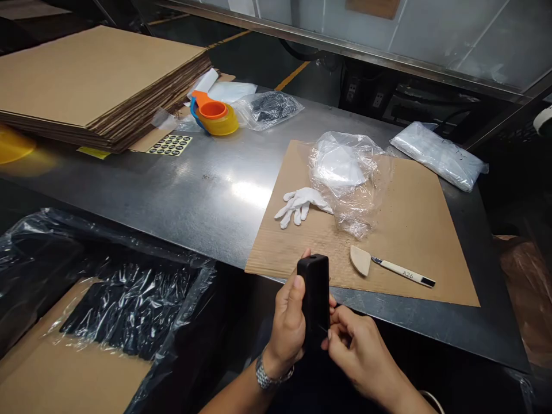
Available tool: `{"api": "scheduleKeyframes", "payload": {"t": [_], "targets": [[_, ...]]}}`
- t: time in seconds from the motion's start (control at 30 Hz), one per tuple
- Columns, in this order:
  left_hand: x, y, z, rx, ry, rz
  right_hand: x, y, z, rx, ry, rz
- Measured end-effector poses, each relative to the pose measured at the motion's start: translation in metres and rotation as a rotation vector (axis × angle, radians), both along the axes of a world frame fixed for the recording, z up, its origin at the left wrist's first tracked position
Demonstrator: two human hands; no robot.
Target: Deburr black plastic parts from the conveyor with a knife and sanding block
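My left hand (288, 319) is wrapped around a black rectangular block (314, 293), held upright just in front of the steel table's near edge. My right hand (354, 345) pinches the block's lower right side with its fingertips. A wristwatch sits on my left wrist. Beyond the block, a small scraper with a tan blade and a white handle (390, 267) lies on a flat cardboard sheet (414, 230). A white glove (301, 203) and a crumpled clear plastic bag (350, 178) also rest on that sheet.
The steel table (172, 190) carries a stack of cardboard sheets (95, 80) at the far left, a yellow tape roll in an orange dispenser (215, 116), a sticker sheet (170, 145) and bagged items (437, 154). A carton lined with black plastic (107, 305) stands at lower left.
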State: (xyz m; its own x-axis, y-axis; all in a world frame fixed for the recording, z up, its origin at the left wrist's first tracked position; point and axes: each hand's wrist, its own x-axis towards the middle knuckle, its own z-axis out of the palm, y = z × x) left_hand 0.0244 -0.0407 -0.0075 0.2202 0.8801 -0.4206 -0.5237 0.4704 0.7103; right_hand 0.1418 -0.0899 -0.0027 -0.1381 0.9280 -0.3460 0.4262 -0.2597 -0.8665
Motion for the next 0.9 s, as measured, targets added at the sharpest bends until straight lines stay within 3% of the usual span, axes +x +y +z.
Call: {"api": "scheduleKeyframes", "payload": {"t": [0.07, 0.17, 0.33, 0.63, 0.9], "targets": [[0.001, 0.006, 0.002, -0.111, -0.030, 0.038, 0.002, -0.004, 0.000, 0.157, -0.118, 0.047], [-0.001, 0.014, 0.001, -0.286, -0.141, -0.002, 0.008, -0.008, -0.001, 0.210, -0.138, 0.041], [-0.003, 0.017, -0.002, -0.467, -0.257, -0.178, 0.022, -0.008, -0.002, 0.236, -0.175, -0.161], [0.000, 0.010, -0.005, -0.413, -0.324, -0.252, 0.024, 0.004, 0.004, 0.354, -0.250, -0.333], [0.003, 0.004, -0.007, -0.384, -0.349, -0.329, 0.021, 0.012, 0.004, 0.411, -0.194, -0.333]]}}
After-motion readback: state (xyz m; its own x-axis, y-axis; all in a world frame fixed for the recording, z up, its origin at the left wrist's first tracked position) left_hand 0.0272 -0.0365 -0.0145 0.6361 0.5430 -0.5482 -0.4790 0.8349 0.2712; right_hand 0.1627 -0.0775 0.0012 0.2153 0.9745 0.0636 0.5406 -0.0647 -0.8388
